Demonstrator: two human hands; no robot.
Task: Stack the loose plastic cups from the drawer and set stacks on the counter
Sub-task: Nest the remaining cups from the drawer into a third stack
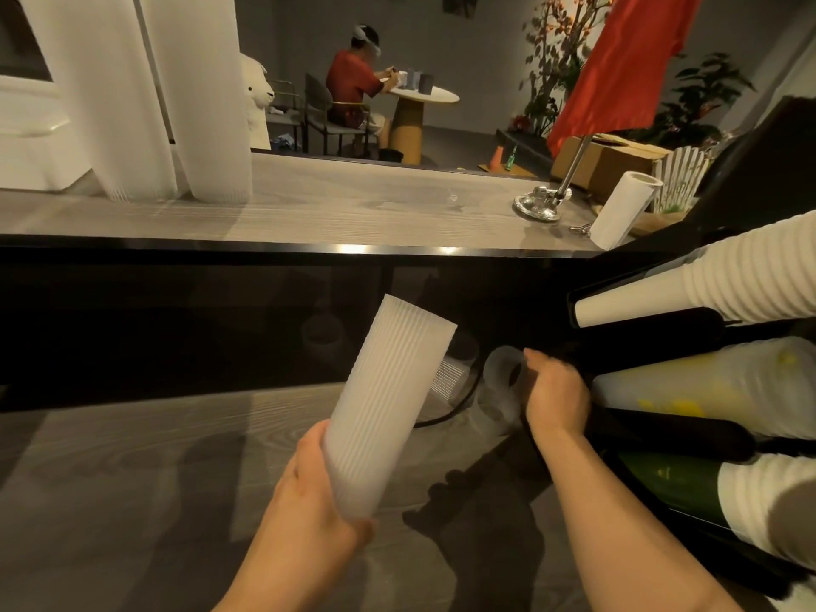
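Risk, judged from the present pose: the cup stack [388,404] is gripped only at its lower end by the left hand [318,492] and leans up and to the right, so the long unsupported upper part could tip or shed cups if it is knocked. The right hand [554,399] is closed on a single loose cup [501,386] just to the right of the stack (motion blur here, so the exact grip is unclear). If that cup is seated crooked it could jam or push the stack out of the left hand's hold.

Stack: translucent white plastic, finely ribbed by the many nested rims, held in the air below the front edge of the table [353,205]. Loose cup: clear, frosted-looking, lying roughly on its side with the open mouth toward the camera.

Two tall finished stacks [176,95] already stand upright on the table at far left, close beside each other. To the right, a dark rack [662,426] holds further sleeves of cups lying on their sides. I cannot tell how many loose cups remain.
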